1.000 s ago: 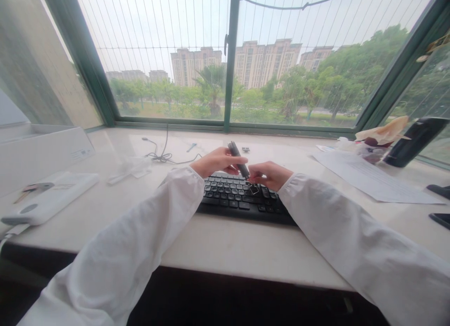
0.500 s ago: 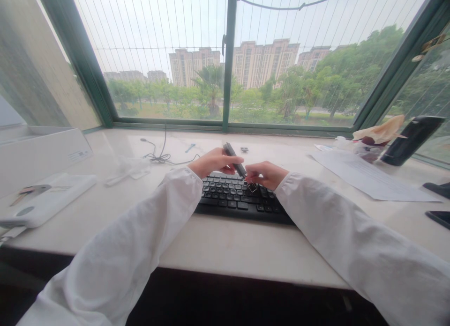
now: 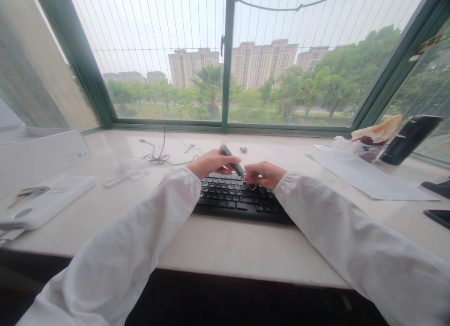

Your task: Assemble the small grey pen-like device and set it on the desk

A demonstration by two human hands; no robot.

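A dark, narrow bar-shaped tool (image 3: 232, 160) slants over the keyboard, its upper end toward the window. My left hand (image 3: 211, 164) is closed around its middle, thumb on top. At the tool's lower end my right hand (image 3: 264, 174) is pinched closed on a thin bent wire (image 3: 251, 187). The wire pokes out below the fingertips, just above the keys; whether it joins the tool is hidden by my fingers. Beneath both hands lies a black keyboard (image 3: 225, 204), its right part covered by my right hand and sleeve.
Behind my hands are small dark pieces (image 3: 243, 150), a blue strip (image 3: 190, 148) and a coiled cable (image 3: 160, 157). Clear plastic (image 3: 126, 172), a white box (image 3: 45, 145) and keys (image 3: 30, 191) on a white case lie left. Paper (image 3: 365, 174) and a black cylinder (image 3: 409, 139) stand right.
Both hands keep their hold over the keyboard. The whole view has shifted slightly; the tool's tilt looks almost the same.
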